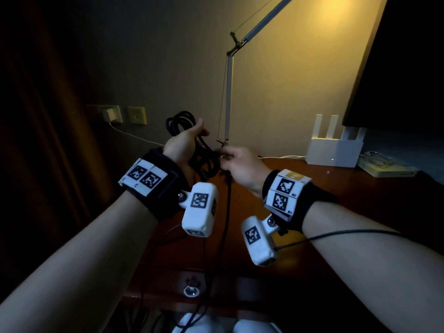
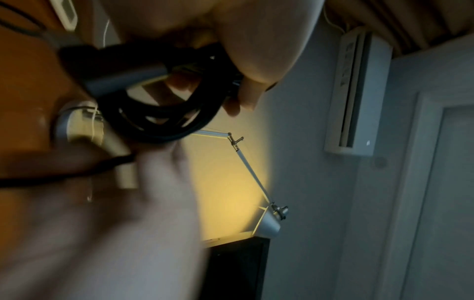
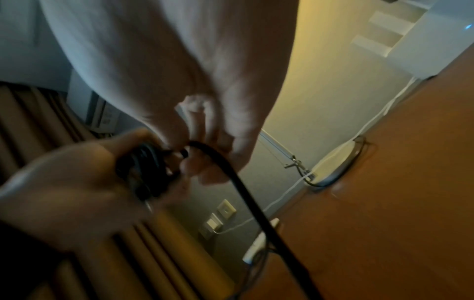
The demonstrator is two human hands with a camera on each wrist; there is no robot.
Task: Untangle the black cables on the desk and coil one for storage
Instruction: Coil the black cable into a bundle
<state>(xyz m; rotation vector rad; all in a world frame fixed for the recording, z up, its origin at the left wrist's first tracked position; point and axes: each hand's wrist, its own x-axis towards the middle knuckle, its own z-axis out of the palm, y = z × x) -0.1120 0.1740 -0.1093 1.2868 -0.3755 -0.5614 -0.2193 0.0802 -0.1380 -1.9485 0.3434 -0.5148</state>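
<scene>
Room: dim room with a brown wooden desk against a beige wall; a brown curtain hangs at the left.
Lamp: thin silver desk lamp with a jointed arm stands near the back edge of the desk and lights the wall yellow.
Back right corner of the desk: small white box with upright aerials, and a black screen above it, cut off by the picture edge.
Wall: white charger plugged into a wall socket, with a thin white wire running from it.
Task thing: thick black cable wound into loops, held up in the air above the left part of the desk, not lying on it.
Which way it points: the loops stand up, tall from top to bottom; one loose black strand hangs almost straight down past the front edge of the desk.
Left hand: left hand has its fingers curled round the bunch of loops and grips them.
Right hand: right hand is just beside the loops; its fingers are bent and pinch the cable where the loose strand leaves the bunch.
Hard to see: the lower loops are dark against the desk and partly behind the hands. Both wrist views are blurry. The end of the hanging strand is lost in the dark below the desk.
</scene>
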